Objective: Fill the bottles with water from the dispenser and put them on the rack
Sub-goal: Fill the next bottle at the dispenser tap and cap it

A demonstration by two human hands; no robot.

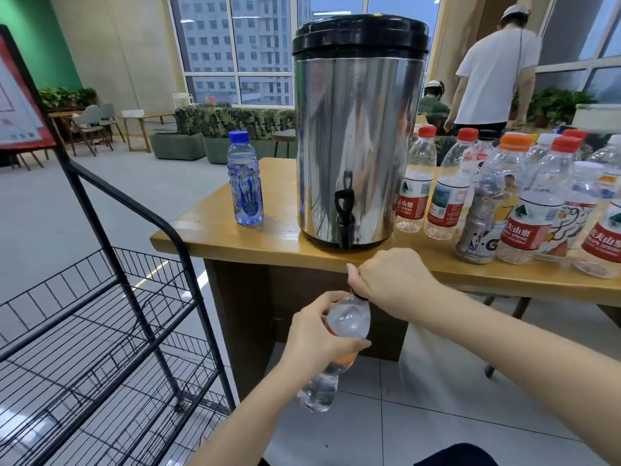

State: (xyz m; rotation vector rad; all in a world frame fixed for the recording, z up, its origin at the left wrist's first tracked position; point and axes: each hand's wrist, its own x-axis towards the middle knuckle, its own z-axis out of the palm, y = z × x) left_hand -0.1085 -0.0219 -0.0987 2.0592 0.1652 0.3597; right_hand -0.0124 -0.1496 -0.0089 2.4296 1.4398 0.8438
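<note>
My left hand [316, 334] grips a clear plastic bottle [346, 322] with an orange label round its middle, holding it tilted below the table edge. My right hand [389, 277] is curled over the bottle's cap, which it hides. A steel water dispenser [356, 129] with a black lid and black tap [345, 210] stands on the wooden table [208, 230] just above the hands. A blue-capped bottle [244, 181] holding water stands left of the dispenser. Several capped bottles [514, 203] stand to its right. The black wire rack [111, 314] is at my left, its shelves bare.
A person in a white shirt [494, 68] stands behind the table at the back right, and another sits beyond. Sofas, chairs and small tables fill the far room. A red-framed sign [20, 95] stands on the left. Tiled floor lies below the hands.
</note>
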